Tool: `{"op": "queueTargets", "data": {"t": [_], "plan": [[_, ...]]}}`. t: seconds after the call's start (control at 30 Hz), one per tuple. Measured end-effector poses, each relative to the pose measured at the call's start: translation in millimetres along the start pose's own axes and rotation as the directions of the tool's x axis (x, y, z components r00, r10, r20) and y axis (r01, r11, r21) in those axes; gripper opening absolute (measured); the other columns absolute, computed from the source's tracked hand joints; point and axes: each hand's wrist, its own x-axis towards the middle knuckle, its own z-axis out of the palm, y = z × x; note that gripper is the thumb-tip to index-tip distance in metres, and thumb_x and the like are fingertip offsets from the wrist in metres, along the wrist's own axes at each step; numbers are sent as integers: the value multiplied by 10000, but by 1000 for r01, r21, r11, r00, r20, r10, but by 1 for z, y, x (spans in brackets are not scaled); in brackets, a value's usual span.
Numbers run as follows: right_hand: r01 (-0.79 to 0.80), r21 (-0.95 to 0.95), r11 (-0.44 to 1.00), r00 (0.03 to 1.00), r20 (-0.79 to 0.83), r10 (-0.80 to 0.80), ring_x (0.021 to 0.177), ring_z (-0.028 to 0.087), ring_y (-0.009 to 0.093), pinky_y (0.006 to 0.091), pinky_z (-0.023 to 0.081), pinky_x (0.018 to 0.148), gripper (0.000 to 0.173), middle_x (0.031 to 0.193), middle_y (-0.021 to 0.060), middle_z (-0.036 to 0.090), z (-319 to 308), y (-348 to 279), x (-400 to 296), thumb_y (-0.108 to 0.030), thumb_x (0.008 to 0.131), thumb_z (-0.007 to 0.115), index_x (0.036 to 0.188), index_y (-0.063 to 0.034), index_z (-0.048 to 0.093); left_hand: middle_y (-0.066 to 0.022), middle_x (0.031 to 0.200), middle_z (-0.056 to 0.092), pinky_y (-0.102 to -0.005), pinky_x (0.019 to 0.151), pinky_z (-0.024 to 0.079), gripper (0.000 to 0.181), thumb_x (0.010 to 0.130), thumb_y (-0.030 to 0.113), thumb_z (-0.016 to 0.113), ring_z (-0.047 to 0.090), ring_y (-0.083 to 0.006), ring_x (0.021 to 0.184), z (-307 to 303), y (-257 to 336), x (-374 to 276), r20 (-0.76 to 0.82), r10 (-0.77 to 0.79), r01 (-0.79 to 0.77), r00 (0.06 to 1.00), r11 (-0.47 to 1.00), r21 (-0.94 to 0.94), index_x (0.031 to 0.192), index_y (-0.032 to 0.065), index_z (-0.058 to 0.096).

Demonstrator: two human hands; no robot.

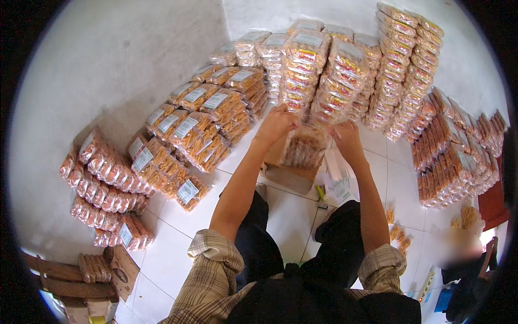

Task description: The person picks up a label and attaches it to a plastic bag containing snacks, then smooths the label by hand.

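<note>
A clear plastic bag of brown snack sticks point(305, 150) stands on a low cardboard box point(289, 178) between my knees. My left hand point(279, 123) pinches the bag's upper left edge, and the fingers of my right hand point(347, 137) hold its upper right edge. The clear film stretches between both hands above the contents. Loose plastic bags and printed sheets point(339, 186) lie on the tiles just right of the box. A small yellow-green item point(321, 192) lies near them, too small to name.
Packed snack bags are stacked ahead point(305, 65), at left point(214, 109) and at far left point(109, 174). Darker packs point(457, 162) fill the right side. Loose snack bundles point(398, 237) lie on the floor. Another person point(465, 259) sits at lower right. Cardboard point(121, 273) lies at lower left.
</note>
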Motion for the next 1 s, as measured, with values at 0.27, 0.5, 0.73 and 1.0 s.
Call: {"op": "queueTargets", "data": {"t": [0.27,0.5,0.73,1.0], "plan": [[-43,362,931,815,552,-177,695,614,218,309,471,611,171,753,98,638,15,18,76,-104,674,620,836,-60,651,-97,796,577,-363,702,453,94,753,142,577,561,-288,797,7,-2,-3,-1,46,-45,999,968,-245,778,56,603],[-28,102,994,586,807,-66,641,600,209,321,459,571,150,706,93,622,75,36,82,-84,618,640,766,-66,630,-95,800,573,-366,701,447,88,744,125,577,562,-281,793,1,-4,-7,-27,78,-83,997,963,-257,775,43,589],[134,137,981,678,709,-192,668,567,267,362,424,560,50,702,129,583,85,40,76,-39,622,601,657,-58,571,-101,779,563,-369,701,442,87,745,132,579,557,-288,777,2,-13,-11,-22,55,-59,998,965,-256,769,49,583],[205,133,970,762,600,-243,669,557,291,376,424,570,17,686,129,574,79,22,70,-53,644,577,631,-63,572,-108,792,577,-381,703,442,71,713,109,604,554,-299,794,-4,-12,-12,-36,19,-28,999,967,-255,751,50,592]]}}
